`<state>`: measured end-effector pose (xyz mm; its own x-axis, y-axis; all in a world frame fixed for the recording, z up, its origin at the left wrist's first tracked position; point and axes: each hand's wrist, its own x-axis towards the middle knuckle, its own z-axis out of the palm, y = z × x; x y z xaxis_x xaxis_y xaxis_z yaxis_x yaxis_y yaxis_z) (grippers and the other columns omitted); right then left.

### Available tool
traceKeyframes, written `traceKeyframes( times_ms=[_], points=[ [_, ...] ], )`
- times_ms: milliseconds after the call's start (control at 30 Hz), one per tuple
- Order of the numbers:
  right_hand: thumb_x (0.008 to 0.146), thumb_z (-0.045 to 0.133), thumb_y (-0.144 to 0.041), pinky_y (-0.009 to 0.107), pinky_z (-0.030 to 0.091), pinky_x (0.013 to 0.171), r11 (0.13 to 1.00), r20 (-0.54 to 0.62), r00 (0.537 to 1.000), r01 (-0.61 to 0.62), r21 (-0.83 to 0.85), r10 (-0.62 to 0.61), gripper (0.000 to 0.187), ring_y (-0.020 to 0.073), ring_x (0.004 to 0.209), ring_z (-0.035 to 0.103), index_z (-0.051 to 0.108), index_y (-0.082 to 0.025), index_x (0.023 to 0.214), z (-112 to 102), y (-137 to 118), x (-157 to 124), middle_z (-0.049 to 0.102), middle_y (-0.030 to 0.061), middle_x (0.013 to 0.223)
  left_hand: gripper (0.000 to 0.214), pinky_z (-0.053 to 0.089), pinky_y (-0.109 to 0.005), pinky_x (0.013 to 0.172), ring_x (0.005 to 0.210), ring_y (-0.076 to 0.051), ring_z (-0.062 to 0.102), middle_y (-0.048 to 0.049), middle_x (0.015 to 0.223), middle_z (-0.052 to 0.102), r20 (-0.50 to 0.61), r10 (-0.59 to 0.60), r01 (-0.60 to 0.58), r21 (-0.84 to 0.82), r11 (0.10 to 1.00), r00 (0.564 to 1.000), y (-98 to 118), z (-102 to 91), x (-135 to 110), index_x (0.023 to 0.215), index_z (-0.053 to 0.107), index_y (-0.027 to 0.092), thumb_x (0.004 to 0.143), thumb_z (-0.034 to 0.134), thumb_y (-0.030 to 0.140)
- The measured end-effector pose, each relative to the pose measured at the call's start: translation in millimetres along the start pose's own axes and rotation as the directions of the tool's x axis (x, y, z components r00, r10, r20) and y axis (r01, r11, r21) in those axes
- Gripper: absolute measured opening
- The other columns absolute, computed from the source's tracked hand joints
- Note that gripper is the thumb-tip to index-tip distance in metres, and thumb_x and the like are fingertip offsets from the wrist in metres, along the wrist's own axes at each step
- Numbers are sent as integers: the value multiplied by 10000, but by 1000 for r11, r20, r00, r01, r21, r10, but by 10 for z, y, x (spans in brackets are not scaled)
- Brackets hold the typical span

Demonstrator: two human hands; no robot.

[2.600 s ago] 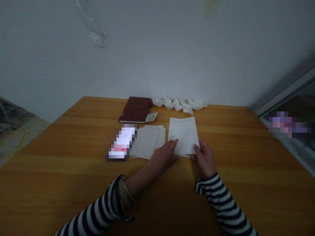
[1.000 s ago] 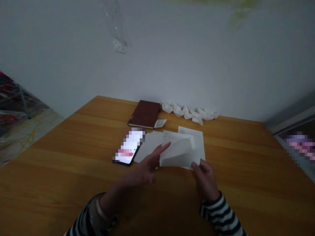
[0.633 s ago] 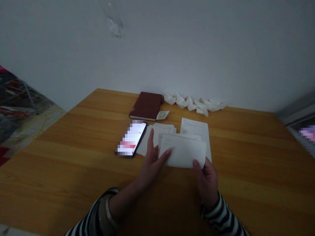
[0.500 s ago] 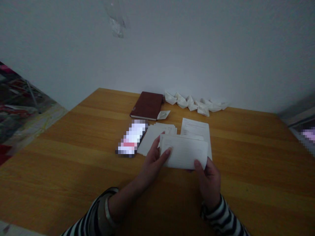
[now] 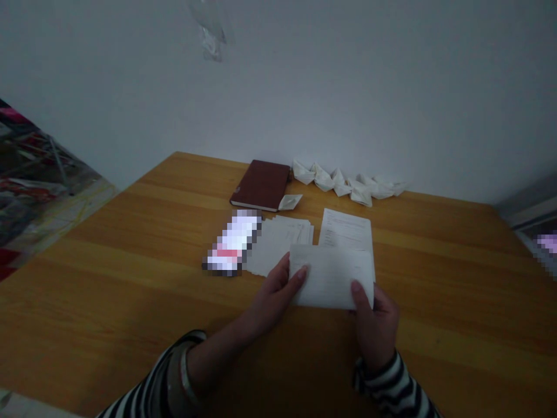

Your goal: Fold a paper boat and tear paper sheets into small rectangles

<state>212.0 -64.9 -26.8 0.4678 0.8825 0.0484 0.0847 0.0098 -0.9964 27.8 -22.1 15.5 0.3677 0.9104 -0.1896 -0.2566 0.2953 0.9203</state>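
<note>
A white sheet of paper lies on the wooden table, folded over so its near half covers part of the far half. My left hand pinches the sheet's left edge, thumb on top. My right hand grips its near right corner, thumb pressing on the paper. Both wrists wear striped sleeves.
A stack of white sheets lies left of the folded one, beside a phone with a lit screen. Behind them are a dark red notebook, a small folded paper piece, and a row of several folded paper boats along the wall.
The sheet lay flat before; its far edge has been lifted and brought toward me, folding it in half. Both hands now hold the doubled paper lower and nearer.
</note>
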Motion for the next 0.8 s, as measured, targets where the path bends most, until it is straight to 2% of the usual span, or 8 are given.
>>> traceKeyframes(
  times_ms=[200,367,467,600,800],
  points=[
    [816,679,-449,206,334,331,999,-25,999,-24,47,26,398,99,362,425,572,-160,563,9,42,-28,468,-40,419,404,479,-365,924,1154,-273,586,-109,1252,637,32,13,-12,-39,999,999,-37,51,-28,1231,510,216,875,646,351],
    [821,673,-451,196,324,327,1000,-5,1000,1,-9,-1,426,92,350,426,553,-161,533,-1,24,-29,472,-35,404,389,462,-335,952,1171,-245,566,-91,1288,613,14,43,-43,18,999,999,-35,52,-43,1245,499,222,891,632,315],
    [824,668,-457,193,323,319,1000,21,1000,-8,-18,9,420,93,338,434,554,-164,546,-11,14,-39,478,-35,401,350,460,-334,943,1141,-239,578,-89,1269,624,0,21,-21,27,999,1000,-16,42,-43,1237,521,214,918,591,340],
    [830,661,-468,192,328,317,1000,-3,1000,-16,-15,16,413,89,332,431,563,-166,566,-8,3,-54,479,-40,405,386,472,-350,897,1089,-256,606,-104,1234,647,19,-4,4,-15,1000,1000,1,39,-46,1268,530,208,926,566,384],
    [844,649,-461,183,320,311,999,15,1000,25,-32,-25,434,85,321,434,550,-171,537,-3,-42,-46,486,-37,385,403,442,-372,954,1112,-262,589,-95,1233,650,-4,15,-15,15,1000,1000,-39,20,-43,1294,547,218,932,553,396]
  ],
)
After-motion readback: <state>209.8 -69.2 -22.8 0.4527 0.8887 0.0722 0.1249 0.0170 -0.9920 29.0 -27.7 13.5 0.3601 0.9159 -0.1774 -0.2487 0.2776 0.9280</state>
